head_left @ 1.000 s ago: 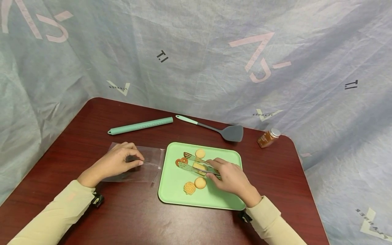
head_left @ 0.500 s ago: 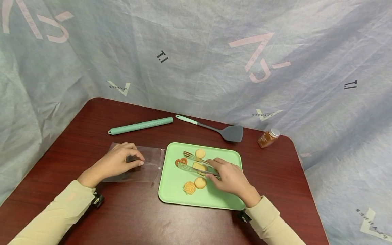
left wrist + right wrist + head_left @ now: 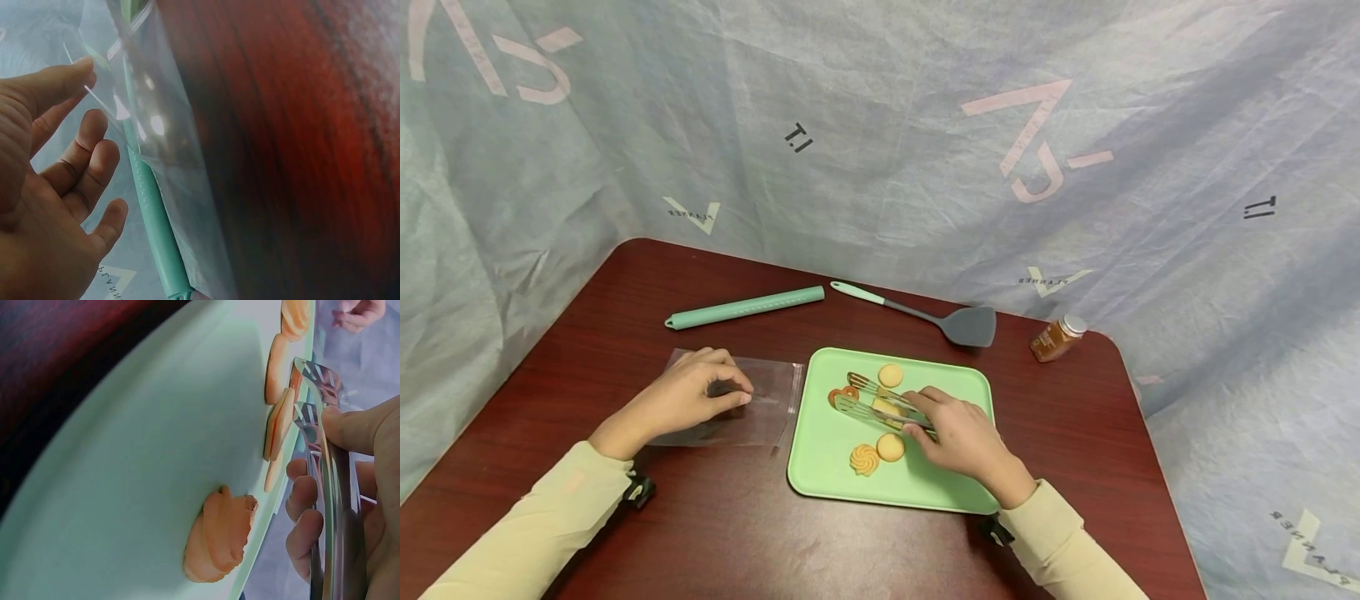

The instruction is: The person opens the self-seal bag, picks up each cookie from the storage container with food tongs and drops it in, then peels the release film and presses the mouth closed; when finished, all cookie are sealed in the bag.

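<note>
My left hand pinches a clear zip bag between thumb and forefinger; the other fingers are loosely bent in the left wrist view. The bag's zip end lies beside the green tray. My right hand grips metal tongs with slotted ends, their arms apart over the tray. Between the arms, in the head view, is a square sandwich cookie. A brown pretzel-shaped cookie sits by the tong tips. Round cookies and a swirl cookie lie around them.
Another ridged cookie shows on the tray in the right wrist view. At the table's back lie a green tube-shaped case and a grey spatula. A brown jar with a silver lid stands at the back right. Cloth hangs behind.
The right hand and tongs have shifted very slightly to the left over the square cookie. The left hand and the bag stay in place.
</note>
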